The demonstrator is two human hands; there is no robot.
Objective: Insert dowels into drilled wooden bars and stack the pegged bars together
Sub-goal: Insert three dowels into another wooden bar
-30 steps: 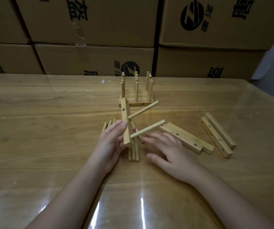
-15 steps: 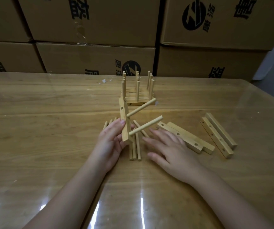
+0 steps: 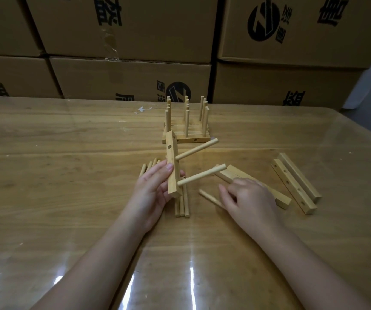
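Just in front of the pegged stack [image 3: 186, 130], the left hand [image 3: 153, 191] grips an upright bar [image 3: 172, 162] holding two dowels [image 3: 196, 148]. Nearer, rightward, the right hand [image 3: 249, 200] pinches a loose dowel [image 3: 206, 195].

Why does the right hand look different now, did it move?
Yes. The right hand slid to the right, away from the dowel pile, and now pinches one dowel pulled out beside it.

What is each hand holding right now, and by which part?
The left hand grips the drilled bar by its lower half. The right hand pinches a loose dowel by its near end.
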